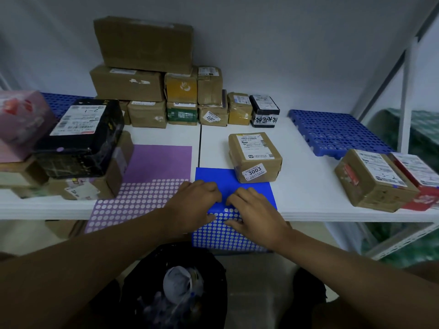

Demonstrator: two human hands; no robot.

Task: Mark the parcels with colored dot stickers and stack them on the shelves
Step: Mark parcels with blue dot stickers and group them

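Note:
A blue dot-sticker sheet (247, 186) lies over the white table's front edge, its lower part showing empty white circles. My left hand (194, 205) and my right hand (256, 214) both rest on it, fingers curled and pinching at the sheet near its middle. A small brown parcel marked 3003 (255, 156) stands on the sheet's far right corner. To the left lies a purple sticker sheet (152, 179), also partly used. A black parcel (80, 138) bearing a purple dot sits on the left pile.
Brown parcels (147, 74) are stacked against the back wall. More parcels (377, 179) lie at the right table edge near a blue perforated pallet (332, 131). A black-lined bin (175, 288) stands below the table (308, 186). A white shelf post (406, 96) rises at right.

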